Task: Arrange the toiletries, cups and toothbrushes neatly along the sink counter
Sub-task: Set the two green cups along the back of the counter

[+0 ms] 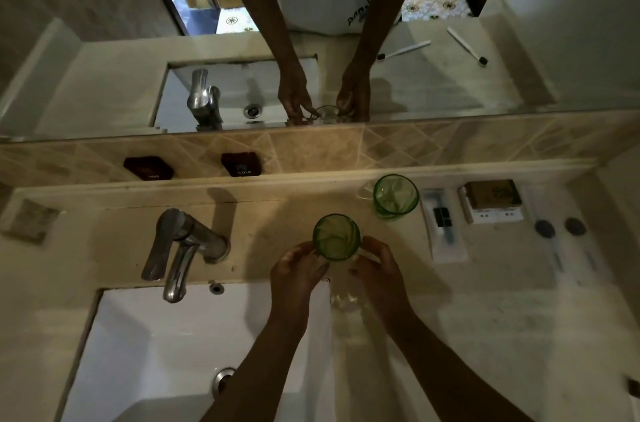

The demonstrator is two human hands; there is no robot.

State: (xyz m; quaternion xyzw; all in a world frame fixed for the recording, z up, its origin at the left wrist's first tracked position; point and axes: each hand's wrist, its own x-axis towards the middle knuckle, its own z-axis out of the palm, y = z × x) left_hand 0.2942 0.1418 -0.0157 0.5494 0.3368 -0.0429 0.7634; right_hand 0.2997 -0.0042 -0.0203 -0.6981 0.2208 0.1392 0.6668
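A green glass cup [336, 236] stands upright on the beige sink counter [485, 300], right of the faucet. My left hand [298, 267] touches its left side and my right hand [377, 266] its right side, fingers curled around the base. A second green glass cup [396, 196] stands farther back to the right, near the backsplash. Right of that lie a wrapped toothbrush packet [445, 226], a small soap box [491, 200], and two toothbrushes [568, 248] with dark round heads.
The chrome faucet [187, 248] stands left of the cups above the white basin [145, 352]. Hot and cold knobs [240, 163] sit on the tiled backsplash. A mirror [104, 82] runs along the back. A soap dish [29, 221] is at the far left.
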